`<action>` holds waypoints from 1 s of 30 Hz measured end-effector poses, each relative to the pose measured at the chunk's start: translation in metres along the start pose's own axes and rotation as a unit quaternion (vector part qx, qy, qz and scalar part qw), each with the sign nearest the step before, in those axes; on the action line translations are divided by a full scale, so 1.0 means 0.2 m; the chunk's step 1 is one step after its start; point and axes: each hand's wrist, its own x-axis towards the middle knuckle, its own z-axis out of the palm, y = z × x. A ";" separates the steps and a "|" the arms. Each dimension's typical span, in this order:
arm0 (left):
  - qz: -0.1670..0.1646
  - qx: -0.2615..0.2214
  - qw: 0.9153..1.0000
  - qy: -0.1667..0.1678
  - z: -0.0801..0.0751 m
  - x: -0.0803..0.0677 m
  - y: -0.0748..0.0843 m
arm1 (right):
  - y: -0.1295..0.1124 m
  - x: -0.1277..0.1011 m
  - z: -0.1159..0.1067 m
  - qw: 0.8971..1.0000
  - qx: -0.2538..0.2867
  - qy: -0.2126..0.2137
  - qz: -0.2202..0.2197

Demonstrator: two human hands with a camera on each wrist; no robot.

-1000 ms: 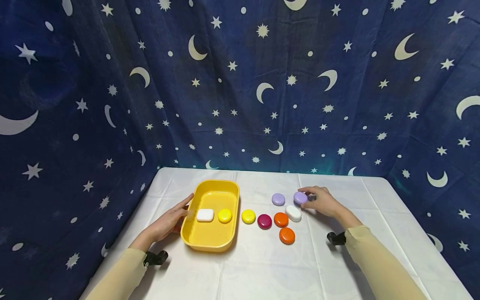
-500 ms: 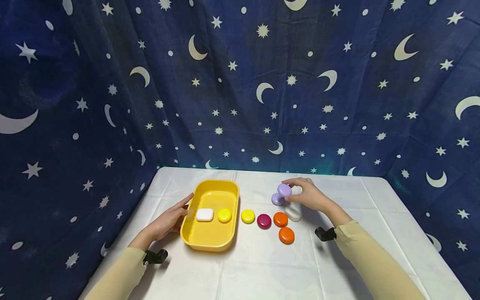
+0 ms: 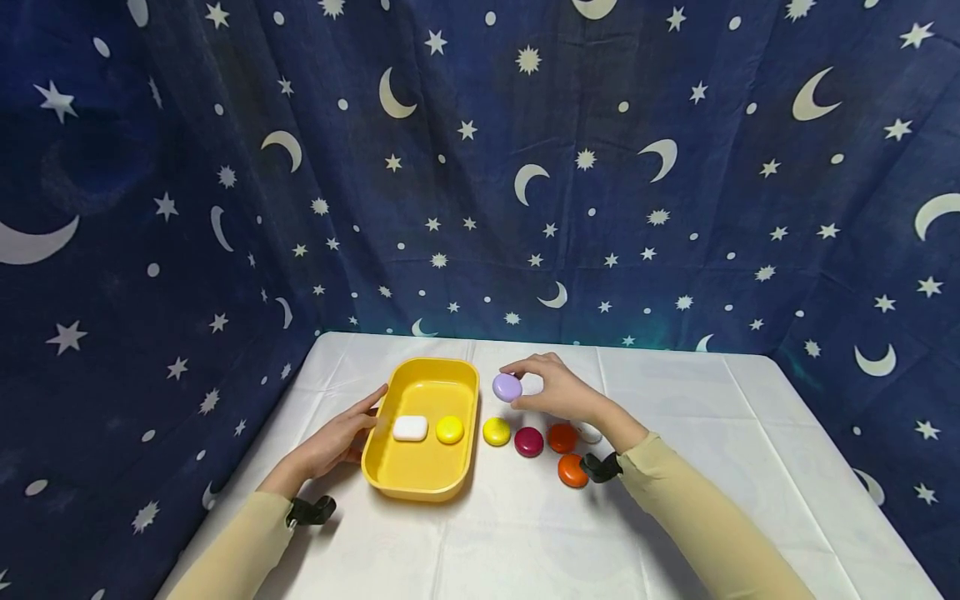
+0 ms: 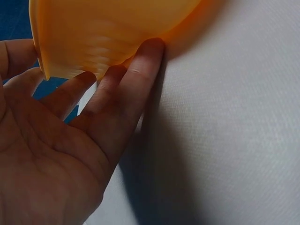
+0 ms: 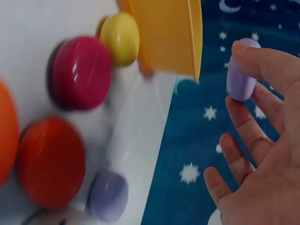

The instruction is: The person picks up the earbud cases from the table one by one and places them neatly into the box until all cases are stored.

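now right hand (image 3: 558, 392) carries purple piece (image 3: 507, 387) trayward.

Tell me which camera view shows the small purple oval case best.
The right wrist view: the small purple oval case is large there, pinched by the right hand. The head view shows it small; the left wrist view misses it.

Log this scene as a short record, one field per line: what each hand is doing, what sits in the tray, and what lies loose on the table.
right hand: the right hand pinches a purple pebble in the air, right of the tray
left hand: the left hand rests straight fingers against the yellow tray on its left wall
in tray: white piece, yellow piece
on table: yellow disc, magenta disc, two orange discs, a second purple pebble
surface: white tablecloth
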 end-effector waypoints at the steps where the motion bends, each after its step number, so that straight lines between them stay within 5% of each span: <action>1: 0.000 0.000 1.000 -0.001 0.00 0.00 0.00 | -0.02 0.01 0.02 1.000 -0.003 -0.004 -0.001; 8: 0.004 -0.002 1.000 -0.007 0.00 0.00 0.01 | -0.13 0.08 0.10 0.999 -0.034 -0.027 -0.012; 14: 0.010 -0.009 1.000 -0.023 0.00 0.00 0.01 | -0.23 0.13 0.15 0.993 -0.076 -0.053 -0.067; 30: 0.012 -0.014 1.000 -0.020 0.00 0.00 0.00 | -0.38 0.21 0.40 0.951 -0.245 -0.113 -0.150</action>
